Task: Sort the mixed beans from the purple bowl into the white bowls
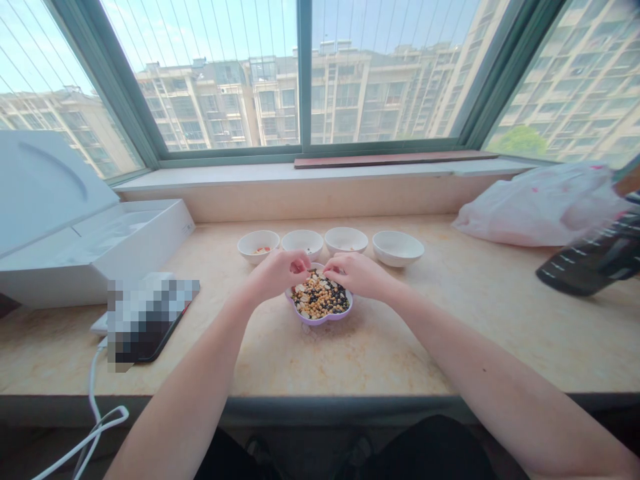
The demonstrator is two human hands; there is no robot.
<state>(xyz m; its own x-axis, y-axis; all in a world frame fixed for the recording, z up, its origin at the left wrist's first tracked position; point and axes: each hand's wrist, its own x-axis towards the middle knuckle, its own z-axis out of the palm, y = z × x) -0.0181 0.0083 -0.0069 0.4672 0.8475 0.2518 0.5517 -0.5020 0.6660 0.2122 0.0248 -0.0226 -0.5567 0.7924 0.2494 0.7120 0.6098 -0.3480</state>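
Note:
A lilac-rimmed bowl point(327, 320) holds a mix of black beans, yellow beans and pale flat pieces. Over its far left edge, my left hand point(281, 272) has thumb and fingertips curled together; whatever they pinch is too small to make out. My right hand point(361, 273) reaches in from the other side, its fingertips closed at the far edge of the mix, and their contents are hidden. Just behind stands a row of small white bowls: the leftmost bowl point(245, 244) has red and pale bits, the second bowl point(303, 237) a few dark bits, then a third bowl point(346, 236) and the rightmost bowl point(399, 244).
On the left are an open white box point(95, 250), a phone point(163, 327) partly blurred out, and a white cable point(93, 380) over the counter's front edge. A plastic bag point(540, 203) and a dark ribbed object point(587, 263) lie on the right. Windows rise behind the ledge.

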